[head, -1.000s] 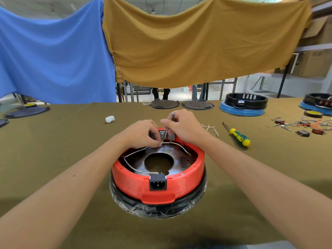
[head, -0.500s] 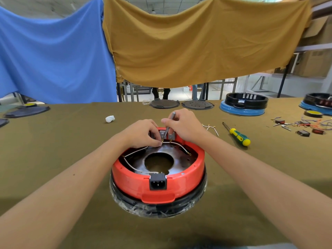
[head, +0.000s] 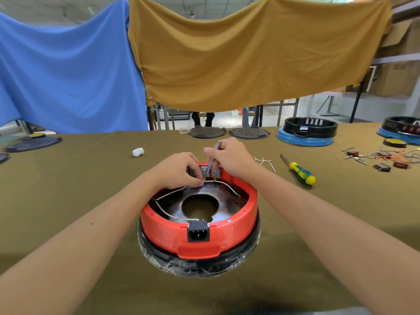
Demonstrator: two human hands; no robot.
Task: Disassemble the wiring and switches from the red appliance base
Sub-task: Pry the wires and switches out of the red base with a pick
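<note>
L hand (head: 176,170) pinches white wire (head: 171,192) at far rim of red base (head: 200,235) | R hand (head: 229,159) grips thin metal tool (head: 212,159), tip on grey switch (head: 204,171) | screwdriver (head: 298,170) right of base

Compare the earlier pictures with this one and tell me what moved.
Nothing visibly moved. The right hand still holds the thin metal tool at the switches on the far rim of the red appliance base; the left hand still pinches the white wire. The screwdriver lies where it was.
</note>
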